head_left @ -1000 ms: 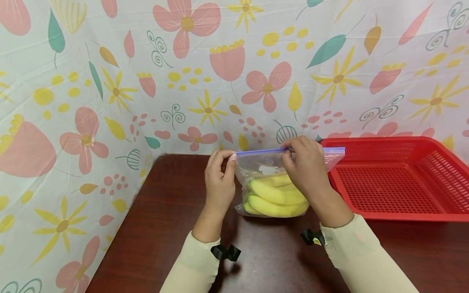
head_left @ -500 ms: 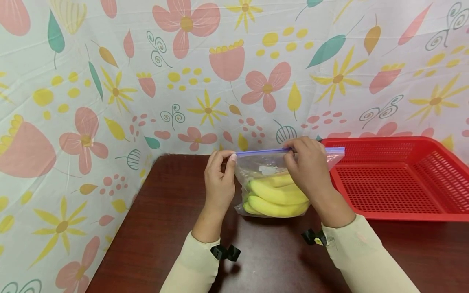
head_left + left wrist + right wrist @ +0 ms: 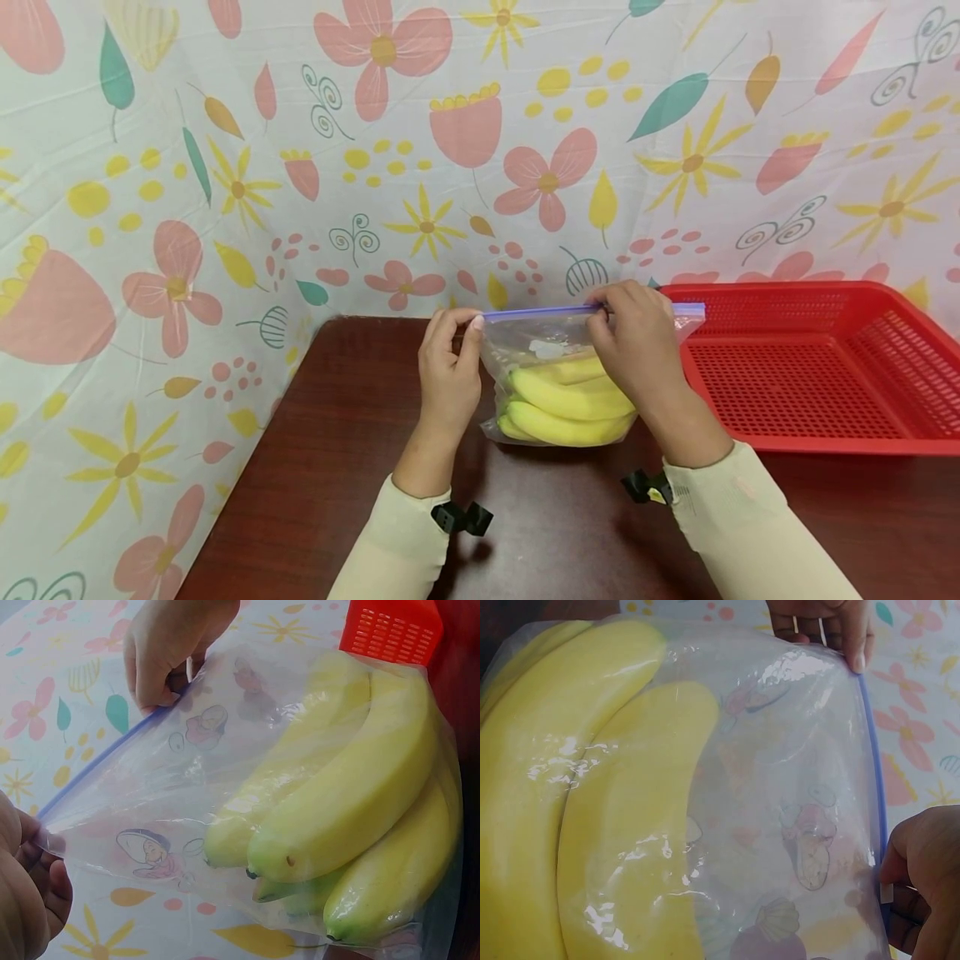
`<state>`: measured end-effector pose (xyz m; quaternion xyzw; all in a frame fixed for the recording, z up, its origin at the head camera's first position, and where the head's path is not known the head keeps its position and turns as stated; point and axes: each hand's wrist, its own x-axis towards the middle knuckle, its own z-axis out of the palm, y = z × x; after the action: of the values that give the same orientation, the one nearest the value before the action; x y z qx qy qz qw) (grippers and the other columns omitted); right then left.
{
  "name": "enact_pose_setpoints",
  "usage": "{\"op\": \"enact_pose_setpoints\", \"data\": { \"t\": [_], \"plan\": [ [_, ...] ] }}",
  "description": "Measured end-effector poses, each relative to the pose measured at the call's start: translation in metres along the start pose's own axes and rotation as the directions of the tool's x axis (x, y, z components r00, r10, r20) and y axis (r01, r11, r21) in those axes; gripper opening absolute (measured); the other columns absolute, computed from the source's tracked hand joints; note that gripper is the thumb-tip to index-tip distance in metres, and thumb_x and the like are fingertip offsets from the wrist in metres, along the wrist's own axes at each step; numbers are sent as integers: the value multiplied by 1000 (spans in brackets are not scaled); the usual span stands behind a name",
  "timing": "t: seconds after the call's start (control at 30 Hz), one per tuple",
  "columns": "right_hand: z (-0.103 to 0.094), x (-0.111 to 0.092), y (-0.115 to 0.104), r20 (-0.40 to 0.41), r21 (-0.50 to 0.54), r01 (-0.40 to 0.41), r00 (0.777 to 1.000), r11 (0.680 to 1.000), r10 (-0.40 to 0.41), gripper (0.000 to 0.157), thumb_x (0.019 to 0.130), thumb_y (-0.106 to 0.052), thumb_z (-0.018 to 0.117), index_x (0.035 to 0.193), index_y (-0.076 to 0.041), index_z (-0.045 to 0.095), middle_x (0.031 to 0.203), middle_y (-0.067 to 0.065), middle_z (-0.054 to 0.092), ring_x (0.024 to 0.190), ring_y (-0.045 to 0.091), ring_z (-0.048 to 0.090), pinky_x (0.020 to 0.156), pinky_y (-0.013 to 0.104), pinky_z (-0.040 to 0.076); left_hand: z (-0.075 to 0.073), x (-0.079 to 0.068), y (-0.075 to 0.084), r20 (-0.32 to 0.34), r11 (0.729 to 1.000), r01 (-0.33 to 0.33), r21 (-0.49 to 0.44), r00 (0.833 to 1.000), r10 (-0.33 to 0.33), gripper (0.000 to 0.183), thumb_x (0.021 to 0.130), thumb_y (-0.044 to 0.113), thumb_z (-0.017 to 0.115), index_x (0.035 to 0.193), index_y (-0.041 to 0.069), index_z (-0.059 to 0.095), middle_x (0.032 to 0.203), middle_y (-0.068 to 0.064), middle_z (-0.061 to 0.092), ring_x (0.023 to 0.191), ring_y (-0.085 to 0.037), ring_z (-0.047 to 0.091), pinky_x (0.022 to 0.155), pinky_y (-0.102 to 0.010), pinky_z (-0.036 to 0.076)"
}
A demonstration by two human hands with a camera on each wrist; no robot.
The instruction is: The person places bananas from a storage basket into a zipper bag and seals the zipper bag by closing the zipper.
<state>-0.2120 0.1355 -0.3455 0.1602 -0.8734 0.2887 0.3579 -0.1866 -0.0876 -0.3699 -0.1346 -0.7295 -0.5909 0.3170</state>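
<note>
A clear zip bag (image 3: 525, 346) with a purple-blue zip strip and printed cartoon figures stands on the table. Several yellow bananas (image 3: 570, 400) with greenish tips lie inside it. My left hand (image 3: 450, 367) pinches the bag's top left corner between thumb and fingers. Farther right along the strip, my right hand (image 3: 637, 342) pinches the zip (image 3: 877, 765), its thumb in front and its fingers behind. A stretch of strip sticks out to the right past that hand. In the left wrist view the bananas (image 3: 352, 765) fill the bag's lower part, apart from the zip.
A red plastic basket (image 3: 795, 442) with perforated walls sits right of the bag, close beside the right hand. The dark brown table (image 3: 360, 467) ends at a flower-patterned cloth (image 3: 450, 208) behind and at the left. Black camera mounts (image 3: 465, 518) are on both wrists.
My right hand has slid a little to the right along the zip strip. The left hand stays at its corner, and the bag and bananas keep their place.
</note>
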Motion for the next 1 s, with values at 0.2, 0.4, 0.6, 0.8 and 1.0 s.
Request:
{"op": "enact_pose_setpoints", "data": {
  "t": [0.2,0.4,0.6,0.8,1.0],
  "plan": [
    [-1,-1,1,2,-7,-3,1000,1000,3,15,88,-2,55,91,1,69,89,18,68,92,37,62,95,55,41,1,0,0,-5,1000,2,-2,1000,-2,18,103,20,59,103,5,70,92,-12,59,84,-17,53,72,-20,47],
    [-2,-2,3,1,0,-1,1000,1000,1,15,88,-2,54,91,0,68,89,18,67,93,38,61,96,56,40,1,1,-1,-11,1000,-2,-5,1000,2,18,103,19,59,102,5,70,91,-12,59,83,-17,53,72,-20,47],
    [-3,-3,7,2,-6,-13,1000,1000,13,14,88,-3,56,91,0,69,89,18,67,92,39,60,95,56,39,0,0,0,-6,1000,1,12,1000,-1,19,103,20,59,102,3,69,93,-12,59,84,-17,54,73,-20,48],
    [-6,-3,8,10,-9,-27,1000,1000,27,16,88,-3,55,91,0,70,88,17,67,90,38,60,94,56,39,0,0,-1,-6,1000,4,17,1000,-4,19,103,20,59,102,3,69,93,-12,59,84,-17,54,72,-20,48],
    [-7,-5,9,4,-17,-31,1000,999,31,15,89,-3,56,91,0,70,87,17,67,89,38,59,92,56,40,1,1,-1,-8,1000,1,11,1000,-1,20,103,20,59,102,4,70,91,-12,60,83,-18,54,72,-20,47]
  ]
}}
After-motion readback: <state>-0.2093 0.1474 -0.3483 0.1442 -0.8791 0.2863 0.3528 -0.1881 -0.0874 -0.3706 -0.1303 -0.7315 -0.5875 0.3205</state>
